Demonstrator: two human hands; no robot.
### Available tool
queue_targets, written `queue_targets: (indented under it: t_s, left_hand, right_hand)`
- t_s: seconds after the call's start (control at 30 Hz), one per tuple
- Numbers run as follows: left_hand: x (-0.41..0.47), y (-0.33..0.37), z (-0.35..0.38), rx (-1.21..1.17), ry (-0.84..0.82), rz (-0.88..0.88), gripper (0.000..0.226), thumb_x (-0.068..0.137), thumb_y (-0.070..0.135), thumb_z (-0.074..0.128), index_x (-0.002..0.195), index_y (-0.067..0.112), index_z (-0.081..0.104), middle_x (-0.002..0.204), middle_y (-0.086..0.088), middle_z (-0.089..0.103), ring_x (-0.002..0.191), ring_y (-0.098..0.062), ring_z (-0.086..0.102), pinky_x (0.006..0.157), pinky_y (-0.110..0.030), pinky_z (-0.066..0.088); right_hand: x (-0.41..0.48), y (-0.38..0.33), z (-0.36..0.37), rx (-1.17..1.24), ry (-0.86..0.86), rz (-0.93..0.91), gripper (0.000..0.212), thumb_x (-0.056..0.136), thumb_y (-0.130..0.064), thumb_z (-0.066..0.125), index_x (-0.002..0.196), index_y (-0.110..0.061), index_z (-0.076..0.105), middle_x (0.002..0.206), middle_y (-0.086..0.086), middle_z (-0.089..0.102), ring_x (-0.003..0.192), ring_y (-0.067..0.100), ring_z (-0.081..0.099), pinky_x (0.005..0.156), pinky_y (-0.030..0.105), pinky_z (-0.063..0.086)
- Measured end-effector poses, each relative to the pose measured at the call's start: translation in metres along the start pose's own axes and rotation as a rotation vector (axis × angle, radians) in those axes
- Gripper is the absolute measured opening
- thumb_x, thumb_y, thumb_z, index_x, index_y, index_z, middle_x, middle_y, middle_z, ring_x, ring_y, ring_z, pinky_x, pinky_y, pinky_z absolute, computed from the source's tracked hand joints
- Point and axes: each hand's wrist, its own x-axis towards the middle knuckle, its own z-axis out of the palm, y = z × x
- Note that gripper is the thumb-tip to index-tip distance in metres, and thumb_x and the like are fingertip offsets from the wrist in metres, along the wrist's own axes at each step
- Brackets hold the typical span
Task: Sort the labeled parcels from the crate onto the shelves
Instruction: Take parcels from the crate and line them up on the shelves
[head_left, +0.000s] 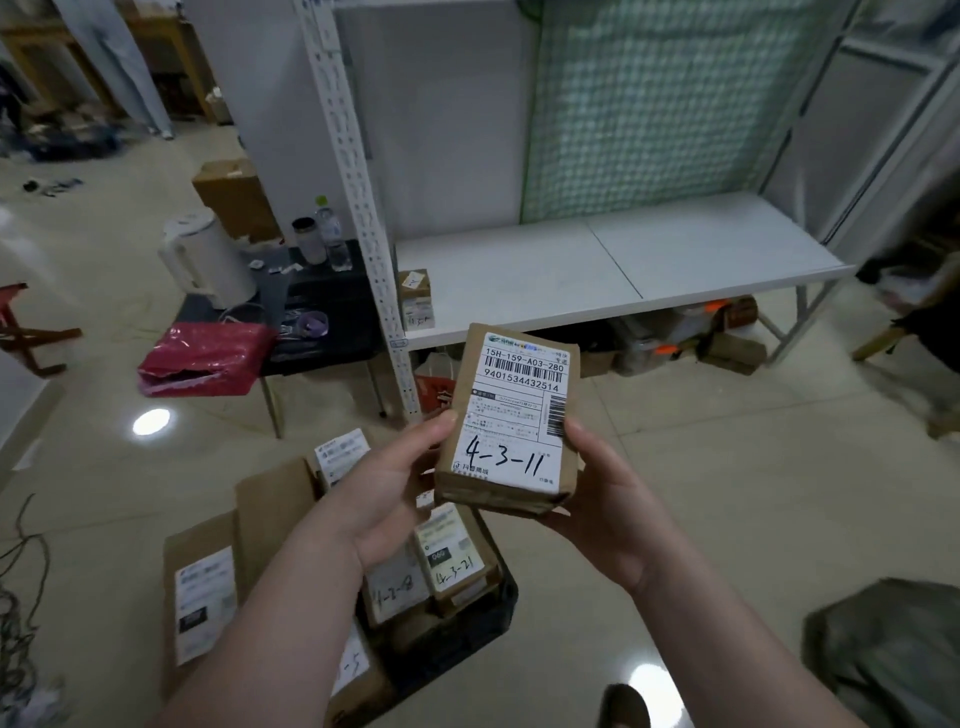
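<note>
A small brown parcel (511, 415) with a white label handwritten "4-3-11" is held up in front of me, label facing me. My left hand (395, 499) grips its left edge and my right hand (608, 509) cups its right side and bottom. Below them sits the dark crate (483, 623) with several labeled brown parcels, one marked "4-3-21" (457, 561). The white shelf (597, 265) lies ahead; one small parcel (415, 299) stands at its left end.
A perforated white shelf post (363, 208) rises left of the shelf. A dark side table (332, 312) holds a white kettle (202, 260), bottles and a red bag (202, 356). Boxes and bags lie under the shelf. Cables lie at the far left floor.
</note>
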Motion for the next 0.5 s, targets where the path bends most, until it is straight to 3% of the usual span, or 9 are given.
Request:
queue_targets:
  t_s: [0.13,0.2,0.27,0.37,0.5]
  left_hand:
    - [0.052,0.0,0.072,0.047,-0.006,-0.004,0.054,0.068,0.05,0.07,0.116,0.027,0.068,0.115,0.0,0.069,0.106,-0.018,0.06,0.103,-0.045,0.034]
    - [0.078,-0.001,0.108,0.077,0.0,-0.015,0.05,0.068,0.048,0.067,0.114,0.029,0.068,0.108,0.005,0.071,0.096,-0.013,0.059,0.111,-0.05,0.017]
    - [0.102,-0.002,0.138,0.076,0.013,-0.008,0.048,0.069,0.045,0.064,0.113,0.028,0.067,0.108,0.004,0.071,0.096,-0.014,0.058,0.106,-0.047,0.025]
    - [0.124,-0.006,0.167,0.077,0.056,0.025,0.05,0.068,0.045,0.065,0.116,0.029,0.067,0.111,0.003,0.071,0.102,-0.017,0.057,0.085,-0.038,0.034]
    - [0.139,-0.004,0.175,0.117,0.118,0.043,0.047,0.064,0.048,0.066,0.11,0.036,0.069,0.109,0.006,0.072,0.105,-0.015,0.058,0.088,-0.038,0.036]
  right_hand:
    - [0.009,-0.046,-0.074,0.011,0.057,-0.004,0.057,0.066,-0.045,0.068,0.116,-0.018,0.07,0.124,0.014,0.068,0.123,0.035,0.057,0.102,0.047,0.044]
    - [0.013,-0.07,-0.111,-0.02,0.062,-0.012,0.067,0.066,-0.042,0.067,0.126,-0.013,0.064,0.127,0.013,0.066,0.129,0.035,0.052,0.109,0.049,0.038]
    - [0.018,-0.093,-0.145,-0.055,0.048,-0.021,0.072,0.068,-0.038,0.064,0.135,-0.012,0.056,0.132,0.012,0.063,0.132,0.036,0.048,0.111,0.049,0.034]
    - [0.033,-0.116,-0.177,-0.104,-0.006,-0.038,0.069,0.072,-0.032,0.059,0.138,-0.014,0.052,0.138,0.015,0.057,0.13,0.037,0.048,0.1,0.046,0.036]
    - [0.06,-0.127,-0.194,-0.111,-0.051,-0.055,0.068,0.072,-0.023,0.06,0.138,-0.019,0.049,0.138,0.013,0.057,0.134,0.039,0.045,0.094,0.046,0.034]
